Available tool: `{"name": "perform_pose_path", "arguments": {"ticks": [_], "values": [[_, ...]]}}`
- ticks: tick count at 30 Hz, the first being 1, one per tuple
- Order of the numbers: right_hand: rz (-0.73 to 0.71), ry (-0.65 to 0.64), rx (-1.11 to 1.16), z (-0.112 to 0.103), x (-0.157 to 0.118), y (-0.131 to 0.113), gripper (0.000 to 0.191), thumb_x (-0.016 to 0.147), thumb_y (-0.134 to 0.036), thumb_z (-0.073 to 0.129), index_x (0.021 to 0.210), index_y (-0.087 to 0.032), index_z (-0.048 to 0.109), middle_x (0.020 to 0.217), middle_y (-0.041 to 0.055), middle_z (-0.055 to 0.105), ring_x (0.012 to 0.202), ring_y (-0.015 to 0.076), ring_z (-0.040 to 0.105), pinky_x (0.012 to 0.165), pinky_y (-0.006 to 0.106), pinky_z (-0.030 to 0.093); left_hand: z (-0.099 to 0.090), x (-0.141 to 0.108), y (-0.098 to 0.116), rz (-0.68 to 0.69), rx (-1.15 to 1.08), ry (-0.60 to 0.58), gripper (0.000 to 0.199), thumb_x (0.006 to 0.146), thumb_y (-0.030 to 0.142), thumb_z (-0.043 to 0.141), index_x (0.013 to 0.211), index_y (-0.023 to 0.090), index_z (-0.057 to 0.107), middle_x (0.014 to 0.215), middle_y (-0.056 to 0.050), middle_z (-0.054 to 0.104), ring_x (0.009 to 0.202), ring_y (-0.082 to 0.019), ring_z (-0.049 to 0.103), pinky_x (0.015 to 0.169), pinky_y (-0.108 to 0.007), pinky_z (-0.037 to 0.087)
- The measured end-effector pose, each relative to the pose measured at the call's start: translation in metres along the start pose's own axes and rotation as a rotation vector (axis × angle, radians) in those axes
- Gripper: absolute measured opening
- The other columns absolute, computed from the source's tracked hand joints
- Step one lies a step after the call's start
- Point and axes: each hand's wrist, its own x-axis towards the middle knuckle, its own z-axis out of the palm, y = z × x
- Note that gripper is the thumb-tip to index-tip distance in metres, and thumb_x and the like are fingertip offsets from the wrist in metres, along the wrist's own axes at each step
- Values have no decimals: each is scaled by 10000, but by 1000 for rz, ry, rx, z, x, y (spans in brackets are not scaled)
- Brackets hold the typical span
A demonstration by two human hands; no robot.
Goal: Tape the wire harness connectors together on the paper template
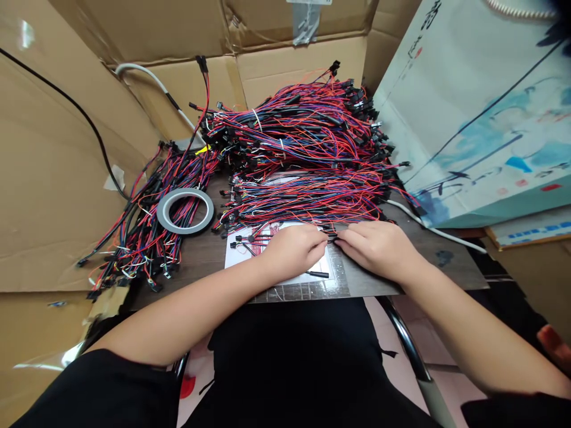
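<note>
A wire harness (253,239) with black connectors lies across a printed white sheet (232,257), and its middle runs under my left hand (295,251). That hand is closed, fingertips pinched on the harness near a small black piece (332,235). My right hand (382,246) is closed too, pinching the same piece from the other side; the fingers hide most of it. A loose black-tipped lead (318,274) sits below my left hand on the sheet. Clear tape (307,291) covers the sheet's front edge.
Bundled red, black and blue harnesses (307,139) are piled behind my hands, with a flatter row (303,196) in front. A tape roll (165,221) rests on more harnesses (143,238) at left. Cardboard walls (267,74) and a patterned panel (473,137) enclose the dark table (375,285).
</note>
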Motion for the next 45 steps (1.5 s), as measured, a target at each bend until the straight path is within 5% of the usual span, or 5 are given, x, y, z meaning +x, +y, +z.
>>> {"name": "perform_pose_path", "arguments": {"ticks": [7,21,45], "values": [[6,10,39,1,0,-1,202,962,-262,503,914,-153,667,747,33,660,706,152,587,643,300,353,1,0,1,-27,-1,-1,258,967,319,509,1053,216,729,968,-31,741,937,-187,678,782,-291,498],[-4,36,42,1,-1,0,219,958,-240,492,825,-159,647,713,27,639,690,148,562,650,303,345,-3,14,9,-28,60,-62,214,957,284,530,901,174,705,887,-36,664,862,-170,629,731,-275,461],[65,173,77,1,-10,-2,355,924,-261,611,1254,-133,640,758,14,663,657,122,586,654,267,431,-2,9,2,-85,-345,57,166,904,252,597,817,173,714,789,-10,659,759,-126,598,722,-250,443]]}}
